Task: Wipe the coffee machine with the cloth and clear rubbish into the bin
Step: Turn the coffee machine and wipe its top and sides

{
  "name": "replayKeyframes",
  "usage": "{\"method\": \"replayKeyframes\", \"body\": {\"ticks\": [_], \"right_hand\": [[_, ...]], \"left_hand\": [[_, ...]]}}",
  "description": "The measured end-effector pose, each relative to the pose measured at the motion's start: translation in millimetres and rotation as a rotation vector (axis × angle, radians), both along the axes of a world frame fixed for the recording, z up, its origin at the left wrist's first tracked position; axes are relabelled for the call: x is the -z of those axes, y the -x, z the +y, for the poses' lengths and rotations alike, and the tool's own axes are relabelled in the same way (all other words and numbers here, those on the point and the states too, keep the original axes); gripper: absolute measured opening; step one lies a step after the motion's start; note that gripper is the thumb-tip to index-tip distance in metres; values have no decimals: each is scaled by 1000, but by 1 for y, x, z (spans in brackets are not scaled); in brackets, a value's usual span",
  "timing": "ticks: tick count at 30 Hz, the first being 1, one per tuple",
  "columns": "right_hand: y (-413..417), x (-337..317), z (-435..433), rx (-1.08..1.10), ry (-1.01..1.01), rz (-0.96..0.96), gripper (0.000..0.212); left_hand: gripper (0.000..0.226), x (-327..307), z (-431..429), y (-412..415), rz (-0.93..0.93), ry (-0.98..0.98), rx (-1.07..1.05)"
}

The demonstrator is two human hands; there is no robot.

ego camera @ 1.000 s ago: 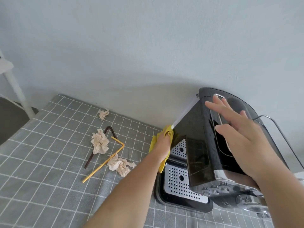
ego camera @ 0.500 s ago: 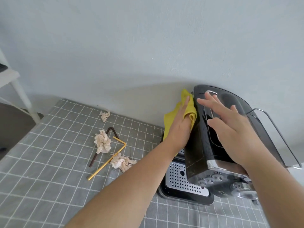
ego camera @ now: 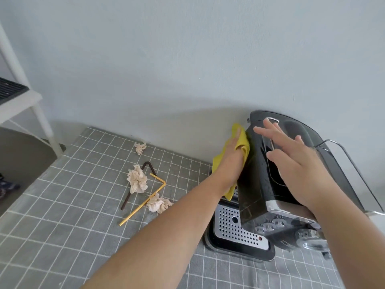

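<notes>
A black coffee machine [ego camera: 256,184] stands at the right against the wall, its perforated drip tray [ego camera: 233,228] in front. My left hand [ego camera: 231,161] presses a yellow cloth [ego camera: 241,142] flat against the machine's left side, near the top. My right hand [ego camera: 291,163] lies flat on the machine's top with fingers spread, holding nothing. Rubbish lies on the grey checked tablecloth [ego camera: 62,226] to the left: three crumpled tissues [ego camera: 137,180], [ego camera: 158,204], [ego camera: 140,147], a yellow bent straw [ego camera: 143,203] and a brown bent straw [ego camera: 135,186]. No bin is in view.
A pale wall runs close behind the table. A white shelf frame [ego camera: 31,107] with a dark grid stands at the far left, beyond the table's left edge. A metal wire handle [ego camera: 350,161] sticks out at the machine's right.
My left hand has slid the cloth up the machine's left side, from beside the drip tray to near the top. My right hand has stayed on the machine's top.
</notes>
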State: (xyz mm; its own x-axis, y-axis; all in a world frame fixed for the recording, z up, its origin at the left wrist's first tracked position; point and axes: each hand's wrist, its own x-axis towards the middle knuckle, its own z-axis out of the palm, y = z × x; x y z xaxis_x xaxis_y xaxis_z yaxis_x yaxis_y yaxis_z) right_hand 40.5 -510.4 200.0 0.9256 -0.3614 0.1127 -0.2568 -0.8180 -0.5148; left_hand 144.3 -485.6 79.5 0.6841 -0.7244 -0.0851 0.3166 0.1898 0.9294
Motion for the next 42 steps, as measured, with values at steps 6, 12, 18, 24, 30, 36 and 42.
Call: {"method": "replayKeyframes", "body": {"ticks": [6,12,18,24,30,36,42], "right_hand": [[-2,-2,1,-13,9,8,60],[-2,-5,1,-14,22,24,61],[-3,-3,-4,-19,34,12,63],[-1,-4,-5,-16,27,6,64],[1,-5,-7,-16,30,7,64],[0,-9,-5,2,35,3,65],[3,-11,-5,-4,30,30,59]], "left_hand": [[59,-19,52,78,-246,17,-131],[54,13,58,98,-175,147,-72],[52,-28,-4,14,-253,44,-33],[81,43,-11,6,102,107,74],[52,13,34,74,-14,-101,-61],[56,-45,10,31,-304,124,-37],[72,2,-3,7,64,31,60]]}}
